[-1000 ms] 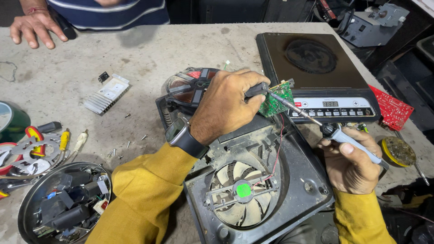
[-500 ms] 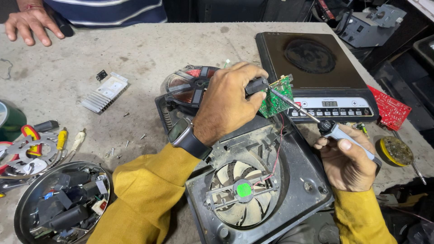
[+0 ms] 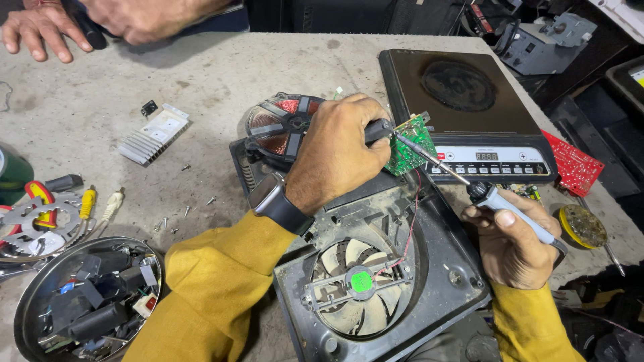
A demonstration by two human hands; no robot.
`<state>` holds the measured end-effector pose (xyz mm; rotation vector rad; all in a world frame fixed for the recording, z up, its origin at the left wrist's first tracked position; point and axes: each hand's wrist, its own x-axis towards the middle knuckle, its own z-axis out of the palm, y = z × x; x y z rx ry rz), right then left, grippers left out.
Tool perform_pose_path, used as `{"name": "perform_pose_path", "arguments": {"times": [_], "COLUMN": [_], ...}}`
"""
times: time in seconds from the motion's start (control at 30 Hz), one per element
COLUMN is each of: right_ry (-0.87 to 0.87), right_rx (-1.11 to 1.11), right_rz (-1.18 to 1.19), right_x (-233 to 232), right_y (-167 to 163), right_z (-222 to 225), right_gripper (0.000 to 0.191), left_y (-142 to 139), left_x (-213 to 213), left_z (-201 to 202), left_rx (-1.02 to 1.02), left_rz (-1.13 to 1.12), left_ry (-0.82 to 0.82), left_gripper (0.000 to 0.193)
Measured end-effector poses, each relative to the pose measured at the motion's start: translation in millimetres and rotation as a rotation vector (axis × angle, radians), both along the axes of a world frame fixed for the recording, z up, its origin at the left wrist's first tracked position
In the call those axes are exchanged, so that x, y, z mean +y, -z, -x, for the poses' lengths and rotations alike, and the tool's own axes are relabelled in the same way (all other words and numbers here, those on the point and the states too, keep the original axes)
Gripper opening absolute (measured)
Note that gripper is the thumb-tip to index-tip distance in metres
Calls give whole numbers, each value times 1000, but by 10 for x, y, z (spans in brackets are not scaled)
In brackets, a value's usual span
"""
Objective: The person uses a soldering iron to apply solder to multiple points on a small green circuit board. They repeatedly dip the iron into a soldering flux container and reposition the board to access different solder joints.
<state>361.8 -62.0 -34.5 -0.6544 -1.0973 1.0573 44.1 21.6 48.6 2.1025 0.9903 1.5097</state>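
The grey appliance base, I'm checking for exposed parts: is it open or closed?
Open: the grey appliance base has no cover, so its fan and red wires show.

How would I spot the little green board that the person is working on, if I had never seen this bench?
Find the black induction cooktop at the far right of the grey table. At its front left corner, the small green circuit board stands tilted, beside the left hand and touched by the soldering iron in the right hand. Unlike the flat red circuit board nearby, it is green and wired.
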Motion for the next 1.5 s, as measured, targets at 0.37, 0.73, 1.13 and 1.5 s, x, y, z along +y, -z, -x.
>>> {"name": "perform_pose_path", "arguments": {"times": [0.37,0.73,1.13,1.5], "right_ry": [-40,-9,7,-10], "right_rx": [40,21,-6,-8], "right_rz": [62,96,65,98], "right_x": [46,68,68,68], "right_y": [-55,-64,-39,-71], "right_z": [22,32,3,26], "right_gripper": [33,32,31,36], "left_y": [8,-6,-1,-15], "left_x": [35,108,116,123], "left_z": [28,128,156,171], "left_rx": [3,78,122,61], "left_rz": [4,67,17,189], "left_ry": [6,161,180,113], "left_gripper": [22,17,16,20]}}
